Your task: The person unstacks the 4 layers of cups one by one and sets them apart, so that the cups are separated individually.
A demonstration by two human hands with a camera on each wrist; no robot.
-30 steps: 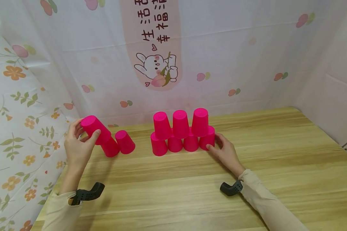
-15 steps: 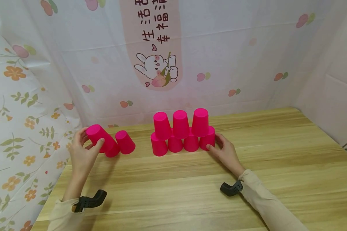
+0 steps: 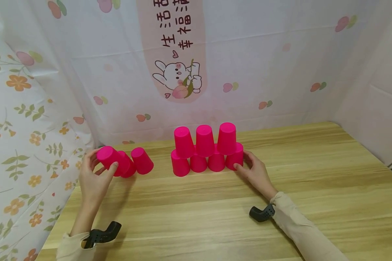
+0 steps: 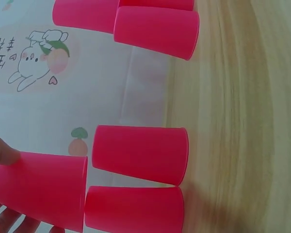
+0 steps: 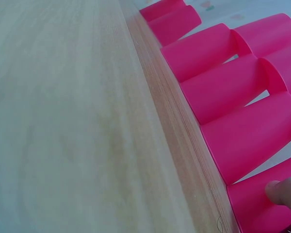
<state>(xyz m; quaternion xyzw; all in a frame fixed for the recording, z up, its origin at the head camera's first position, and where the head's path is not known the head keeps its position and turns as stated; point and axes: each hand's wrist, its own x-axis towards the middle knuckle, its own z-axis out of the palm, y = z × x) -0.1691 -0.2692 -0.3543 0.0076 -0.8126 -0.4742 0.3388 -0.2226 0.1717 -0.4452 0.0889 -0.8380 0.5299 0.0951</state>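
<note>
My left hand (image 3: 93,181) grips an upside-down pink cup (image 3: 110,161), thumb on the near side and fingers behind it. In the left wrist view this held cup (image 4: 43,187) is raised, its rim close by the top of a cup (image 4: 136,208) standing on the table. Another upside-down cup (image 3: 142,161) stands just right of that one. At the right, my right hand (image 3: 254,174) holds the end cup (image 3: 234,160) of a bottom row, thumb in front. Three cups (image 3: 204,141) sit bottom up on that row, bridging its cups.
All this stands on a wood-grain table (image 3: 196,214) near its back edge. A white printed curtain (image 3: 264,65) hangs close behind, and a floral one (image 3: 26,152) borders the left side. Each wrist wears a black camera mount (image 3: 104,233).
My left hand has come down with its cup, now lower and in front of the standing cup at left. The right hand and the stacked rows have stayed put.
</note>
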